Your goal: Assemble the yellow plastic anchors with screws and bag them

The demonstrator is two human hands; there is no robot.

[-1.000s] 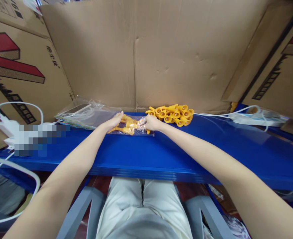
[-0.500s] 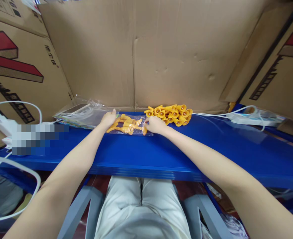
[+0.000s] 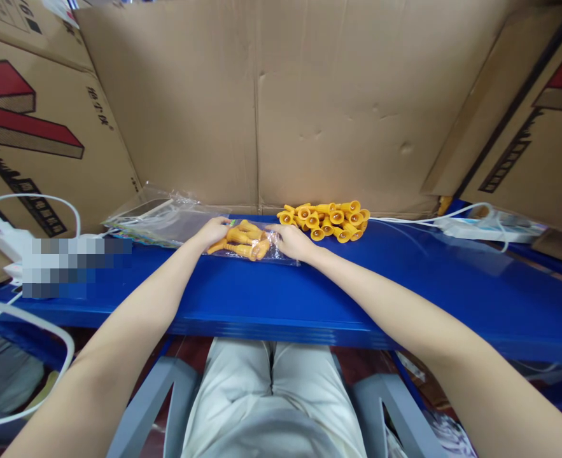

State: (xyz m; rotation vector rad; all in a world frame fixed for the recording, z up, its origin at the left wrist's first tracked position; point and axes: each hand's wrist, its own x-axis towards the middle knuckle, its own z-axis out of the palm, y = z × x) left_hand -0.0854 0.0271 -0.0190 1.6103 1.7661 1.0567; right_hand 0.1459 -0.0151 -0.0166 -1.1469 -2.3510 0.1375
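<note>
A clear plastic bag (image 3: 285, 259) lies flat on the blue shelf, with several yellow trumpet-shaped pieces (image 3: 245, 240) inside, their stems ribbed. My left hand (image 3: 214, 233) is closed on the bag's left end. At the other end, my right hand (image 3: 296, 242) holds the bag, its fingertips against the plastic beside the yellow pieces. Just behind my right hand is a pile of loose yellow trumpet-shaped pieces (image 3: 337, 217), most with their wide round openings facing me.
A stack of flat clear bags (image 3: 156, 219) lies left of my left hand. White chargers and cables (image 3: 16, 245) stand farther left, and a white power strip (image 3: 493, 229) lies right. Cardboard (image 3: 338, 108) walls the back of the blue shelf (image 3: 281, 305).
The yellow pieces in the bag have bunched together toward the left. My right hand has shifted slightly, its fingers reaching farther over the bag, and the left hand's raised thumb has come down.
</note>
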